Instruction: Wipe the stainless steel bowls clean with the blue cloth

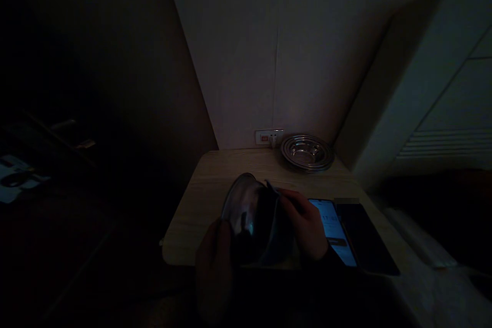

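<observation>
A shiny metal bowl [244, 210] is tilted on its side over the front of the small wooden table [188, 205], its curved outside catching the light. My left hand [216, 251] grips its left rim, thumb on the outer face. In my right hand [305, 220] is a dark cloth [277, 230], pinched at its top edge and hanging along the right side of the bowl. The lower part of the bowl and the cloth fade into shadow, so where they touch is hard to make out.
Stacked metal bowls [307, 154] stand at the table's back right, beside a wall socket [269, 137]. On the right lies a lit phone [332, 230] in an open dark flip case [367, 241]. The room is very dim, with walls behind and a louvred panel [449, 143] at right.
</observation>
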The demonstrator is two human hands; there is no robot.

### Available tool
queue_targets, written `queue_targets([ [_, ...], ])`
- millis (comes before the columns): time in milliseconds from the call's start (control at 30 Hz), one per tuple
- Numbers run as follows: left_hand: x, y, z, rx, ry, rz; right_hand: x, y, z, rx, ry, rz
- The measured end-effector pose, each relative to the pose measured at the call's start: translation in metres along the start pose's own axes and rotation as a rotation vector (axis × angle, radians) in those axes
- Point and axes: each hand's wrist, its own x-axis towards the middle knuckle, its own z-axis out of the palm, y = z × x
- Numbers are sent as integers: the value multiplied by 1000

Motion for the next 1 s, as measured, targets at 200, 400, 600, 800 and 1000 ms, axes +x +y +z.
queue_targets([
  [200, -4, -3, 1, 4, 33, 28, -5, 4, -6, 7, 26, 16],
  [400, -3, -7, 3, -9, -30, 44, -8, 3, -6, -10, 22, 41],
  [600, -4, -2, 1, -26, -115, 94, -12, 3, -2, -8, 21, 37],
  [800, -6, -1, 4, -31, -104, 111, -14, -2, 3, -122, 23, -69],
  [1000, -5, -6, 7, -110, -164, 127, -32, -9, 13, -194, -37, -349],
])
